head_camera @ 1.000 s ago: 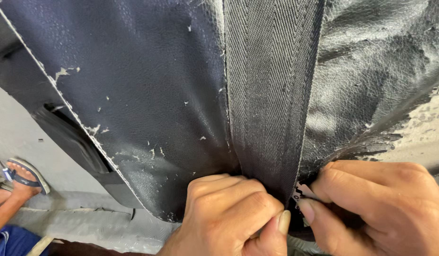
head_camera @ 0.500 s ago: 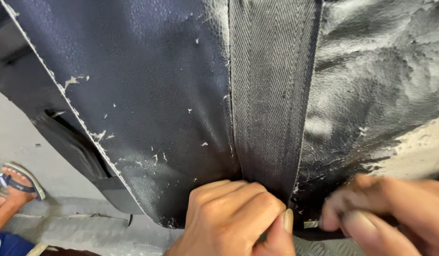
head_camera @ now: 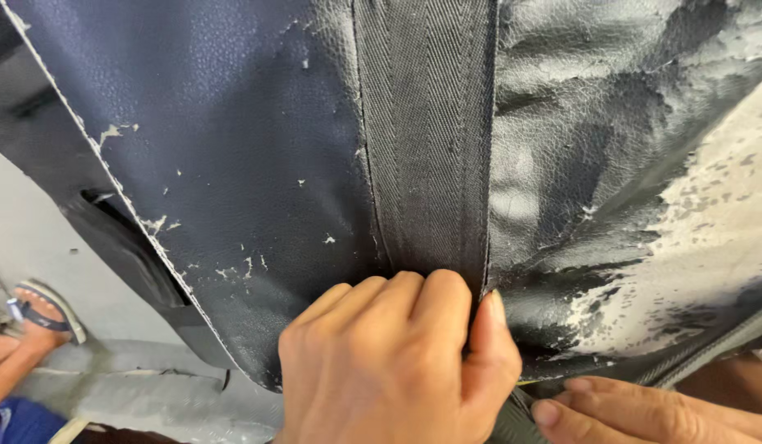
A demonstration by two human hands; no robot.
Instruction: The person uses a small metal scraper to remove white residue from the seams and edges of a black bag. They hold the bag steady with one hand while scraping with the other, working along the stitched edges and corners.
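Note:
A large dark faux-leather cover [head_camera: 233, 148] with flaking, peeling patches fills the view. A grey herringbone webbing strap [head_camera: 426, 131] runs down its middle. My left hand [head_camera: 397, 362] is clenched around the strap's lower end, thumb pressed at the strap's right edge. My right hand [head_camera: 644, 411] lies low at the bottom right, fingers stretched flat under the cover's lower edge, touching it. What its fingertips hold is hidden by the left hand.
A worn whitish patch [head_camera: 710, 238] marks the cover at right. At the bottom left, a foot in a sandal [head_camera: 40, 316] rests on the grey concrete floor [head_camera: 36, 238], beside a bit of blue cloth [head_camera: 19, 419].
My right hand dropped from beside the strap's end to the bottom right edge, fingers now stretched flat. The left hand keeps its grip on the strap. The view shifted slightly closer.

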